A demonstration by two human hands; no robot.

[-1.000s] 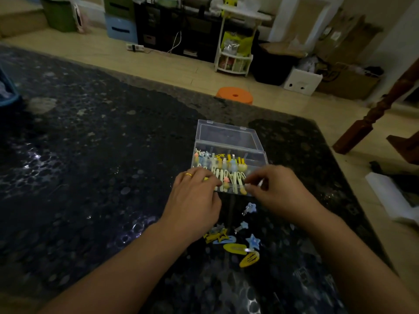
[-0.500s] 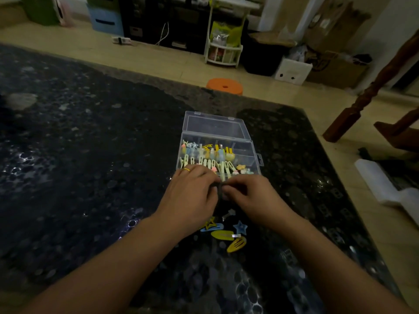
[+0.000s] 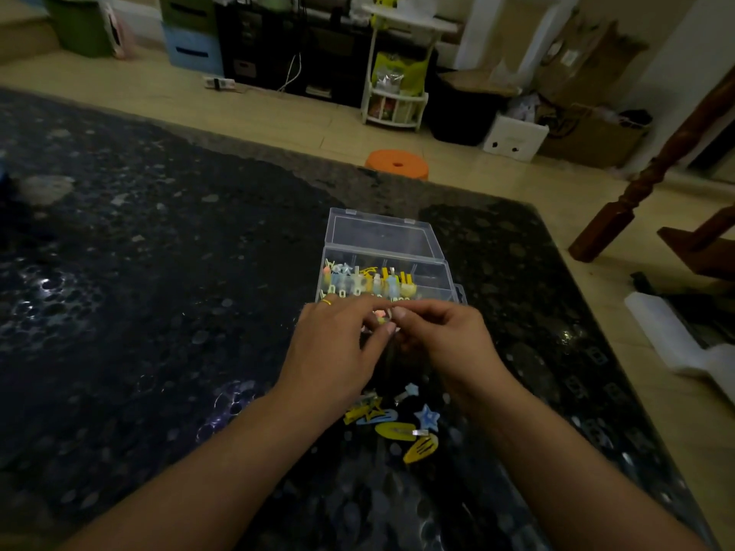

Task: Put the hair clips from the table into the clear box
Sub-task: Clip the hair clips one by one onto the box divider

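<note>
Both hands (image 3: 391, 336) hide clear box (image 3: 433, 278) front; pinched clip (image 3: 382, 318) blurry.

The clear box (image 3: 401, 252) was smooth transparent plastic; near it, the dark table (image 3: 159, 312) looked glossy, its yellow hair clips (image 3: 409, 439) shiny.

You worked in a home: a dark stone table (image 3: 159, 272), tiled floor, storage drawers (image 3: 193, 47), cardboard boxes (image 3: 588, 65) and an orange stool (image 3: 397, 164).
</note>
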